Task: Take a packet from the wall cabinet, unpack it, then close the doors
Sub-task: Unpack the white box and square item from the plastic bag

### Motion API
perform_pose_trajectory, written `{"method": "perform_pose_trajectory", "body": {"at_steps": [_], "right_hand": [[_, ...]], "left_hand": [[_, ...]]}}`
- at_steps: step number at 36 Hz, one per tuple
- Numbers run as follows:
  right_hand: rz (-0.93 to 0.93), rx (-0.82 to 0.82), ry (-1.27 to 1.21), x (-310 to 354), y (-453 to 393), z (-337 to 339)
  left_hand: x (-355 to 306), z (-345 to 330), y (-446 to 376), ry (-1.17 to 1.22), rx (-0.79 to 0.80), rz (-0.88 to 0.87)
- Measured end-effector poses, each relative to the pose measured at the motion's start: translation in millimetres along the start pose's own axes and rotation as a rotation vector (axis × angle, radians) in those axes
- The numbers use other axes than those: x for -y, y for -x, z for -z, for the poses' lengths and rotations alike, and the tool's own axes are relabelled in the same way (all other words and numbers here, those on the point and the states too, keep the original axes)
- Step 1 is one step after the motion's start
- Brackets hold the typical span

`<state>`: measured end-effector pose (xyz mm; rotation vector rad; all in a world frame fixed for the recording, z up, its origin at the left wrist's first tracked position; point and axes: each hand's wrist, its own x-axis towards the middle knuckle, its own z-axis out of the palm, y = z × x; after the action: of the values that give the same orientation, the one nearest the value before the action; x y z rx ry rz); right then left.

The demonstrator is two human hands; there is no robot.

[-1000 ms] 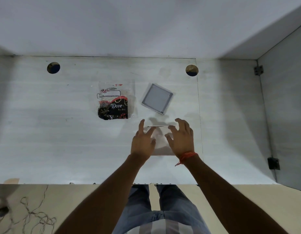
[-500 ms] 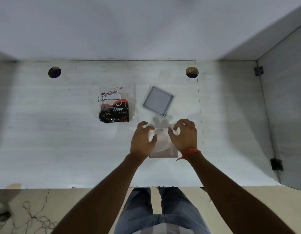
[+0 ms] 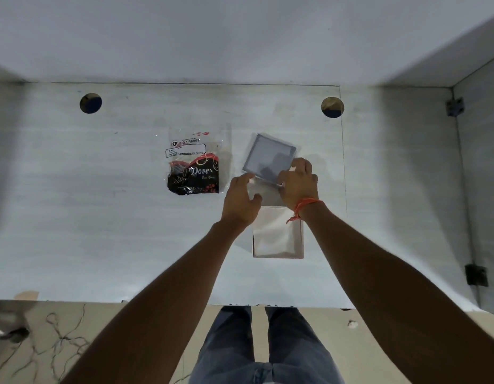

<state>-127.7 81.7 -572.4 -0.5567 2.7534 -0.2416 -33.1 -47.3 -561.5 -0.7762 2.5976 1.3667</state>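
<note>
At the bottom of the frame, jeans (image 3: 265,350) stand on a beige floor (image 3: 102,328). Above, on the white surface (image 3: 102,231), lies a white square sheet (image 3: 276,239) at centre. The left hand (image 3: 240,202) hovers with fingers spread; the right hand (image 3: 297,184), orange thread (image 3: 302,207) at the wrist, pinches a grey square piece's (image 3: 268,156) near edge. Left of it lies the clear Dove tissue packet (image 3: 197,164), crumpled, black and red below.

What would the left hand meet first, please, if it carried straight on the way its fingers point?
Probably the grey square tile: the left hand points up and slightly right at its near edge, just beyond the fingertips. Depth is unclear, so it could pass above.
</note>
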Motion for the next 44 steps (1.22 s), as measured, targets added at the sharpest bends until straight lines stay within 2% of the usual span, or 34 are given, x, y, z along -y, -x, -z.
{"method": "perform_pose_trajectory", "body": {"at_steps": [2, 8, 11, 12, 14, 17, 21, 24, 34, 39, 44], "right_hand": [[0.079, -0.079, -0.128, -5.1, 4.2, 4.6], [0.250, -0.259, -0.466, -3.9, 20.1, 45.8], [0.143, -0.325, -0.706, 4.3, 38.5, 73.1], [0.068, -0.337, -0.811, 5.3, 44.2, 78.7], [-0.070, -0.350, -1.003, 3.5, 55.1, 83.9], [-0.237, -0.332, -1.112, -0.2, 67.3, 82.1], [-0.465, -0.203, -1.066, -1.4, 87.5, 58.5], [-0.468, -0.096, -0.963, 1.5, 110.5, 39.7], [-0.469, -0.102, -0.652, 10.9, 138.0, 19.2], [-0.477, -0.118, -0.602, 10.3, 135.2, 24.3], [-0.515, -0.110, -0.578, 6.0, 133.6, 25.2]], "left_hand": [[3.7, 3.7, -1.8, 0.008, -0.033, -0.060], [-11.4, 22.5, -5.5, 0.210, -0.112, -0.068], [-32.6, 28.0, 4.9, 0.441, -0.046, 0.147], [-39.8, 28.2, 9.6, 0.504, -0.036, 0.163], [-50.7, 26.9, 23.2, 0.554, -0.040, 0.096], [-60.5, 23.2, 44.8, 0.477, -0.092, 0.053], [-58.8, 10.5, 74.5, 0.432, -0.157, 0.166], [-47.3, 2.0, 92.0, 0.400, -0.181, 0.278], [-30.5, -7.2, 106.6, -0.015, -0.114, 0.375], [-30.0, -2.5, 103.7, -0.059, -0.086, 0.395], [-32.2, -1.2, 101.1, -0.079, -0.073, 0.311]]}}
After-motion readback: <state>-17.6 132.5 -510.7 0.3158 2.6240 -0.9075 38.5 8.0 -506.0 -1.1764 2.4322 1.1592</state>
